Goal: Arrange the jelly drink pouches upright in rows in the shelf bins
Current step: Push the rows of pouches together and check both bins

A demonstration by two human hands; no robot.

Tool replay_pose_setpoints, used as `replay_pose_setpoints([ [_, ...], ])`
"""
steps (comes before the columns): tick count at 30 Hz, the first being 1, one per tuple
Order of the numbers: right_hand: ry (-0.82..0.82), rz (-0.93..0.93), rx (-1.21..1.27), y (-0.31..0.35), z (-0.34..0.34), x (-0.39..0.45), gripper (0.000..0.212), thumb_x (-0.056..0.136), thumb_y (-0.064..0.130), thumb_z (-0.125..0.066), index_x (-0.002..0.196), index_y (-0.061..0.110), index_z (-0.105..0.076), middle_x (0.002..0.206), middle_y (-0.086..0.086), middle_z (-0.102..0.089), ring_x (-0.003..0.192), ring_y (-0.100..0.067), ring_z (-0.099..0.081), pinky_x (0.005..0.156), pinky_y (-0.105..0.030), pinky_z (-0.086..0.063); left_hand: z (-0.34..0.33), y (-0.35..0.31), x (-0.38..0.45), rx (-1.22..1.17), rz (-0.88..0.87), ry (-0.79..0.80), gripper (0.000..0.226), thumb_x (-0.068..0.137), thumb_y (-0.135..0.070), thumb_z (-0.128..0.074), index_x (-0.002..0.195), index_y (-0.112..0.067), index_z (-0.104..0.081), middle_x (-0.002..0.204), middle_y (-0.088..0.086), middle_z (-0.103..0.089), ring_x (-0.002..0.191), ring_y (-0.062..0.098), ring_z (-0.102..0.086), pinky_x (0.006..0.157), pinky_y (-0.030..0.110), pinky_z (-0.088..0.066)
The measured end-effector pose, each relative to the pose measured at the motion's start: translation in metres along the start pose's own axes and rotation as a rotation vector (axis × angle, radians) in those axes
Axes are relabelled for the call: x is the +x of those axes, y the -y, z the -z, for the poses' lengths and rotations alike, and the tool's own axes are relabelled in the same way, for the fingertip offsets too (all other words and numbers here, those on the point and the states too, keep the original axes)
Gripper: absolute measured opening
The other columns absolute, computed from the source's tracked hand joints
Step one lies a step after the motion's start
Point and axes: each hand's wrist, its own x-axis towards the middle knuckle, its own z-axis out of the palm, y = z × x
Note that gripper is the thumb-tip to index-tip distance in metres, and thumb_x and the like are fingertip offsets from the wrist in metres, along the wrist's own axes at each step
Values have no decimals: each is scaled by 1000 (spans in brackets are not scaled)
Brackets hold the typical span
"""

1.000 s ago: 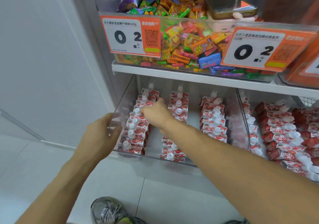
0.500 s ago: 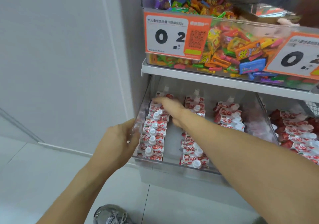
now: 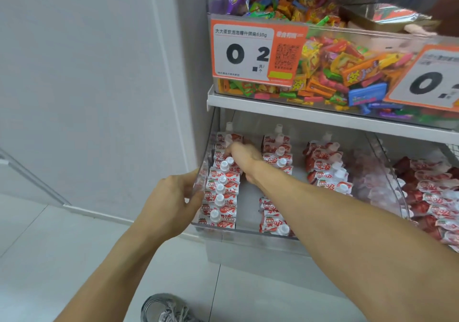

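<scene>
Clear shelf bin (image 3: 248,231) gripped at its 9 o'clock wall by left hand (image 3: 171,202), right hand (image 3: 242,156) curled on strawberry jelly drink pouches (image 3: 222,192) of the left row, grasp unclear, further rows toward 3 o'clock

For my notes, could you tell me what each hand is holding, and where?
Left hand grips the clear bin by its left front corner; right hand touches left-row pouches, grasp unclear.

My right hand (image 3: 239,156) covers some pouches (image 3: 224,185); I can't see its fingertips. The right bin (image 3: 432,197) runs off-frame.
</scene>
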Motion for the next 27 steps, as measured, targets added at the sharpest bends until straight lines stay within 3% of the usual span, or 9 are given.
replay_pose_setpoints([
  [3,124,-55,73,6,9,1,9,81,14,-59,87,9,-63,95,-9,-64,79,-20,-58,67,-29,-45,-1,-2,-1,-16,18,-25,31,92,-18,-55,115,-37,-65,75,-22,-70,71,-9,-66,56,6,-44],
  [5,243,-86,146,10,8,-2,6,86,10,-54,90,9,-59,91,-13,-63,75,-25,-61,70,-30,-50,-4,-5,-5,-11,38,-62,35,93,-19,-55,123,-37,-61,80,-23,-68,67,-12,-64,57,5,-44],
  [9,9,-47,130,3,-10,-15,46,88,38,-54,124,9,-56,119,-9,-64,103,-28,-61,91,-39,-50,-9,-6,-11,-41,62,-106,40,96,-24,-53,134,-38,-52,100,-17,-70,79,3,-70,75,24,-54],
  [13,57,-11,147,-25,-37,-43,83,68,33,-57,146,18,-33,150,-5,-43,127,-28,-51,104,-46,-45,-10,-5,-9,-18,66,-112,40,96,-22,-52,132,-39,-54,101,-12,-72,80,10,-72,79,33,-56],
  [15,49,19,202,-23,-35,-49,89,75,28,-56,154,27,-16,159,3,-27,132,-27,-46,106,-43,-43,-11,-4,-8,-21,60,-114,37,97,-25,-51,130,-40,-55,97,-11,-73,77,12,-72,77,36,-57],
  [17,79,8,167,-22,-27,-52,94,79,31,-60,156,28,-7,161,3,-21,133,-28,-45,104,-40,-42,-11,-2,-8,-46,68,-117,33,97,-31,-50,127,-42,-56,92,-7,-74,72,15,-71,75,40,-57],
  [22,283,-110,-63,-26,-27,-70,133,55,51,-75,154,25,9,157,-9,-32,137,-29,-42,108,-46,-42,-12,-3,-8,6,69,-129,31,95,-23,-52,123,-34,-59,80,-2,-74,67,20,-70,70,41,-56],
  [24,299,-119,-16,-26,-26,-70,132,61,47,-76,154,27,16,157,-8,-34,137,-30,-42,109,-47,-42,-11,-1,-8,6,76,-117,30,94,-22,-52,119,-39,-56,78,3,-73,66,24,-69,69,44,-56],
  [27,351,-78,65,-19,-10,-86,118,70,38,-74,156,24,6,150,-4,-45,129,-27,-51,106,-44,-45,-6,-3,-7,-34,120,-61,28,92,-23,-57,107,-46,-56,89,4,-74,68,21,-70,72,43,-57],
])
